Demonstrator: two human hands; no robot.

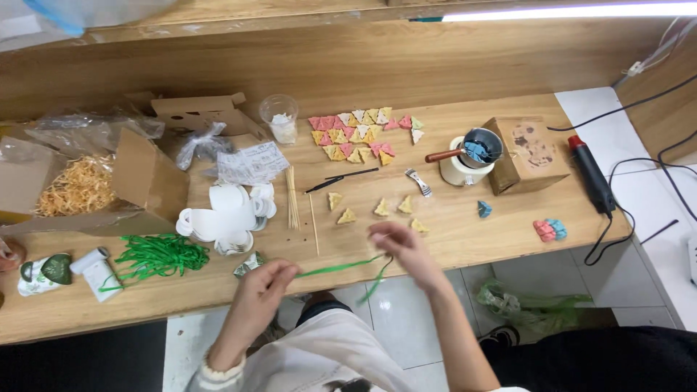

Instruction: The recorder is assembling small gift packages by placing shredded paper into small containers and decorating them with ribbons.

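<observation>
So both hands are pinching one green ribbon [341, 266] stretched between them at the front edge of the bench [472, 225]: left hand [263, 284] closed on one end, right hand [398, 242] closed on the other, tail dangling. Crowding the bench right behind are yellow triangle pieces [381, 208], thin wooden sticks [292, 207], white paper cups [225, 214] and a green ribbon pile [156, 255]. Farther back sits a melting pot [472, 156] beside a cardboard box [526, 152].

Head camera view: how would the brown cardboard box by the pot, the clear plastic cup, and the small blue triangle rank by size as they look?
1. Brown cardboard box
2. Clear plastic cup
3. Blue triangle
All sit on the table at similar depth, so the order looks safe.
</observation>
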